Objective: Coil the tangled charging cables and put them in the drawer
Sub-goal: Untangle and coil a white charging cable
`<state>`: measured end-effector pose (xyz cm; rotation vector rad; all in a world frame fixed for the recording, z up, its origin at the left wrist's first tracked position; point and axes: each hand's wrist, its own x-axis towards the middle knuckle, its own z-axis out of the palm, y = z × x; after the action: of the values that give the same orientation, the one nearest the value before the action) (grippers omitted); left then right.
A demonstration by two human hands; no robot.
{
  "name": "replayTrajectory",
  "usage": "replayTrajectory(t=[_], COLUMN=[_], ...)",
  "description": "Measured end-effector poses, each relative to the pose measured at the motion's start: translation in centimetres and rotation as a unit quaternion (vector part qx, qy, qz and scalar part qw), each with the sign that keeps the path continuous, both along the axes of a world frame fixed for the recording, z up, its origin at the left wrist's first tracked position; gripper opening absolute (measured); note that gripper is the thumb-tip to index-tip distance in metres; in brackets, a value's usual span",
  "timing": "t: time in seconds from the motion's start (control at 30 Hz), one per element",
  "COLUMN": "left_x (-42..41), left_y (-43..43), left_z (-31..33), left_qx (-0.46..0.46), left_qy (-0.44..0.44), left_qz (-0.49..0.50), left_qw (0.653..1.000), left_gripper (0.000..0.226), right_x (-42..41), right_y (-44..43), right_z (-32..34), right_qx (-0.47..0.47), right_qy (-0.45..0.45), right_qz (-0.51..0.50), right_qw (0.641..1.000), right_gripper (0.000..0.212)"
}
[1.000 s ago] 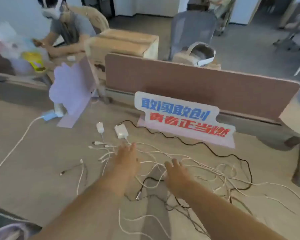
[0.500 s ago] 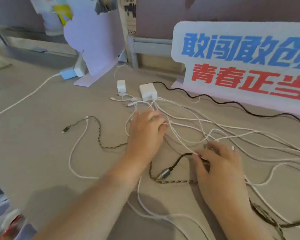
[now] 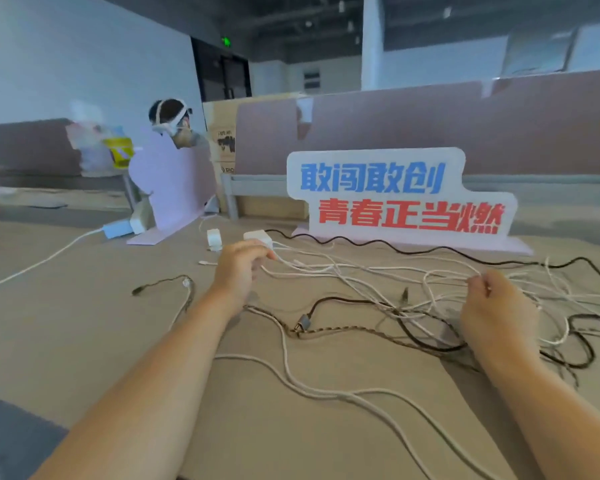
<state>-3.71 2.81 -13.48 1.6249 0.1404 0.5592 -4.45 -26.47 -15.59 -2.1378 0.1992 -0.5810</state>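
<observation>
Your left hand (image 3: 239,271) has its fingers curled, the fingertips pinching several strands of the white cables (image 3: 440,275) where they fan out. Your right hand (image 3: 499,306) is likewise curled, and its fingertips (image 3: 478,285) close on strands of the same bundle, so the thin, smooth, round white cords run slack from one grip to the other. The rest of the tangle lies loose on the beige, matte desk (image 3: 84,323), mostly beyond and outward of your right grip. Just beyond your left grip sits a white, rounded, square charger block (image 3: 257,236), with a smaller white plug adapter (image 3: 213,239) beside it on the outer side. A black cable (image 3: 378,241) snakes in waves across the far side of both grips, along the foot of a flat white sign (image 3: 395,195) with blue and red characters. Between your grips and nearer to you, a woven brown braided cable (image 3: 354,329) with a metal plug (image 3: 303,321) crosses under the white strands and under dark loops by your right wrist. A thicker white cable (image 3: 343,394) curves between your forearms. Outward of your left grip lies a short dark lead (image 3: 160,284). Farther off on that side stand a pale lilac board (image 3: 174,188) and a light blue power block (image 3: 116,228). Behind the sign rises a dull pink partition (image 3: 430,123). A cardboard box (image 3: 222,133) and a person in a headset (image 3: 174,121) lie beyond.
</observation>
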Motion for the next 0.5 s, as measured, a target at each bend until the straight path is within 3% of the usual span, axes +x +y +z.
replayTrajectory(t=[0.03,0.1,0.2,0.33,0.43,0.5], left_x=[0.1,0.3,0.3,-0.1,-0.9,-1.2], left_y=[0.0,-0.2,-0.4,-1.3,-2.5,-2.8], left_z=[0.2,0.8,1.9,2.2,2.2,2.3], left_qx=[-0.032,-0.1,-0.155,-0.136,-0.117,-0.106], left_qy=[0.004,0.0,0.018,0.123,0.155,0.169], left_qz=[-0.038,-0.138,-0.251,-0.349,-0.398,-0.415], left_qw=[0.999,0.985,0.955,0.919,0.897,0.888], left_gripper=[0.03,0.017,0.01,0.021,0.016,0.016], right_x=[-0.1,-0.5,-2.0,-4.0,-3.7,-3.2], right_y=[0.2,1.2,4.2,8.2,9.2,8.5], right_z=[0.3,0.9,2.0,1.8,0.8,0.8], right_qx=[-0.019,-0.073,-0.169,-0.136,-0.084,-0.041], right_qy=[0.038,0.052,-0.131,-0.234,-0.167,-0.128], right_qz=[-0.002,0.005,0.054,0.241,0.269,0.266], right_qw=[0.999,0.996,0.975,0.932,0.945,0.955], right_gripper=[0.021,0.053,0.072,0.061,0.057,0.031])
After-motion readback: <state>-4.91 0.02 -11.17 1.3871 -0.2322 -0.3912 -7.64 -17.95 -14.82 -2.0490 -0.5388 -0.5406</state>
